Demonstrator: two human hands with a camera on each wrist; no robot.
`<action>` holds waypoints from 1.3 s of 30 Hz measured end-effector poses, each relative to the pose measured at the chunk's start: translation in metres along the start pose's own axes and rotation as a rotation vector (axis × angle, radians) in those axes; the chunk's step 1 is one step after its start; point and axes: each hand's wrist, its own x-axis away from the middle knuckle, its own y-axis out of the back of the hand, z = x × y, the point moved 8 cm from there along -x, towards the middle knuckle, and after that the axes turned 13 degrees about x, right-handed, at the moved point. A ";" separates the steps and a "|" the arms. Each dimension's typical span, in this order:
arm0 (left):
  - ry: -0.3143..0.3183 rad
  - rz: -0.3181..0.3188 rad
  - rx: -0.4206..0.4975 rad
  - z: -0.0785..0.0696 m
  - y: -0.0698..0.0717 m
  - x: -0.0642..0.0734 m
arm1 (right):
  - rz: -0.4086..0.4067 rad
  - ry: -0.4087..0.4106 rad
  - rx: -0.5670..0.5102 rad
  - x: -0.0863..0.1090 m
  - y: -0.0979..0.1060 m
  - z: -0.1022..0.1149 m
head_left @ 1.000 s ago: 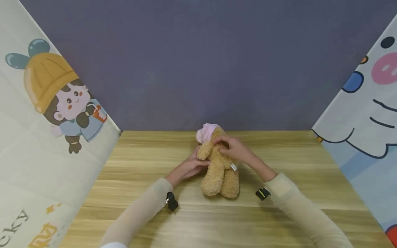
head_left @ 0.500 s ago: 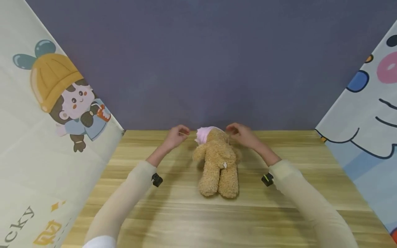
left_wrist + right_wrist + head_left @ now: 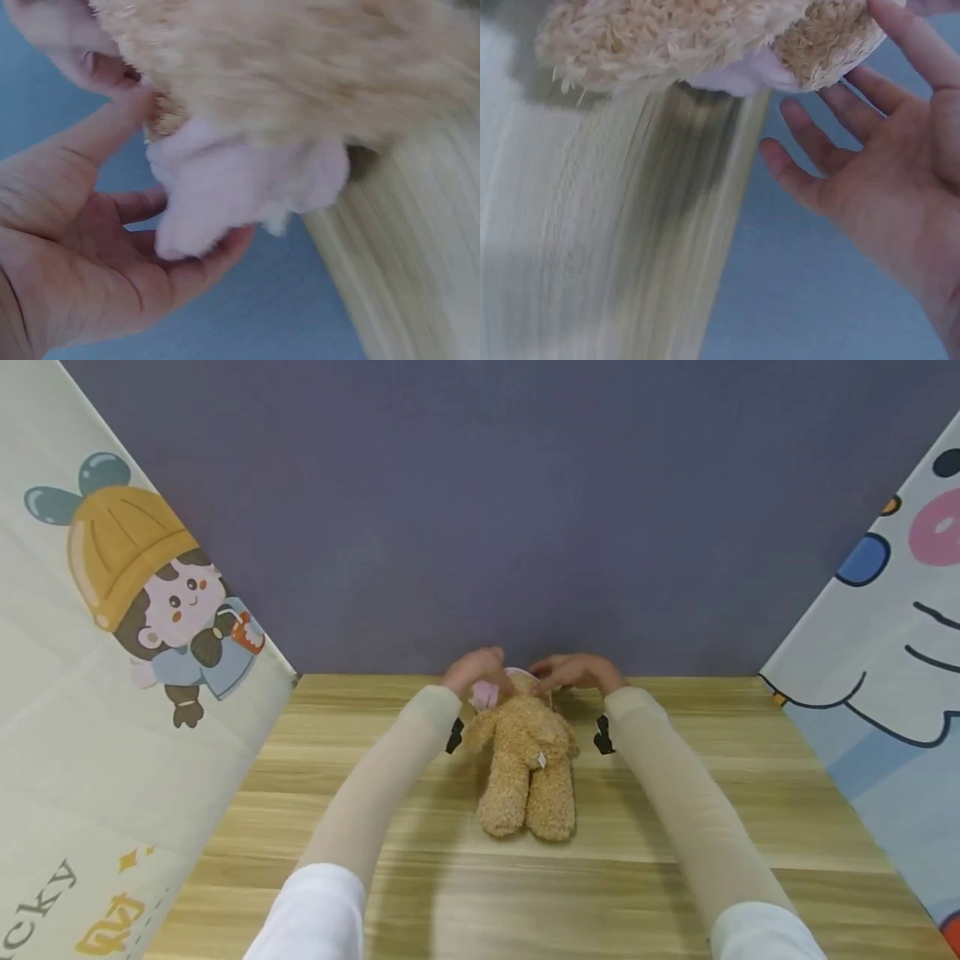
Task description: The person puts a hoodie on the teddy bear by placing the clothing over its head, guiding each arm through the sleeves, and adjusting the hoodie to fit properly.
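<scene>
A light-brown teddy bear (image 3: pixel 525 743) lies on the table with its back up and its head at the far edge. A pink cloth hat (image 3: pixel 484 695) covers part of its head; in the left wrist view the hat (image 3: pixel 217 187) hangs in soft folds. My left hand (image 3: pixel 477 670) grips the hat at the head's left side, thumb above and curled fingers beneath. From the right, my right hand (image 3: pixel 573 672) pinches the head's edge, with thumb on the fur and fingertips at the hat's pale rim. The bear's face is hidden.
The wooden table (image 3: pixel 675 793) ends at a dark grey-blue wall panel (image 3: pixel 510 527) just beyond the bear's head. Printed cartoon sheets stand on the left (image 3: pixel 135 610) and right (image 3: pixel 900 635).
Both hands left the bear's body, moved apart to either side of the head, then came in together onto the hat and head. The bear was laid straighter on the table.
</scene>
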 end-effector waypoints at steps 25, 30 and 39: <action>-0.382 -0.515 -0.151 0.024 -0.010 -0.003 | -0.690 -0.018 0.628 -0.016 -0.002 0.056; -0.486 -0.642 -0.192 0.024 -0.017 0.001 | -0.873 0.048 0.696 -0.012 -0.016 0.060; -0.502 -0.677 -0.481 0.012 -0.025 0.011 | -0.900 0.131 0.586 -0.006 -0.014 0.047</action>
